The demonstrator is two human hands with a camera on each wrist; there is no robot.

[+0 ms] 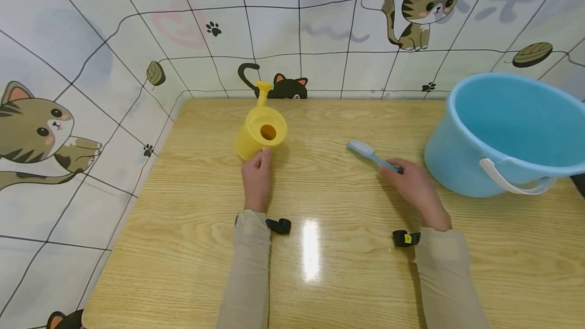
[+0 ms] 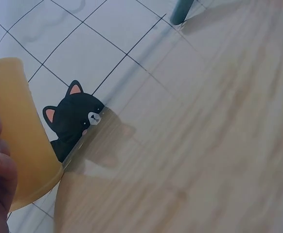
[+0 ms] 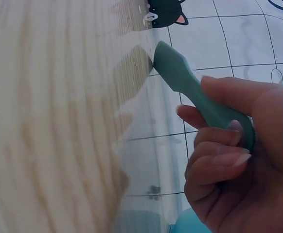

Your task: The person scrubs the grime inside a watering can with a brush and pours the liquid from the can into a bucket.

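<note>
- Currently the yellow watering can (image 1: 250,138) is at the left part of the table (image 1: 347,207), its spout (image 1: 262,96) toward the wall; whether its base touches the wood I cannot tell.
- The left hand (image 1: 256,176) grips the can at its near side, thumb up by the rim; the other fingers are partly hidden.
- Between can and bucket is a light blue brush (image 1: 377,158), bristles (image 1: 361,147) angled toward the can but well apart from it.
- The right hand (image 1: 413,187) holds the brush at its rear end, fingers curled in, as the right wrist view shows.
- As for progress, taking hold looks done on both sides: each hand has its thing. The two things are not yet in contact; what else is left, these pictures do not settle.
- Touched by neither hand, a blue bucket (image 1: 450,161) with a white handle (image 1: 491,170) stands just beside the right hand.
- Farther out, a white wall covering (image 1: 320,29) with cats and grid lines backs the table.
</note>
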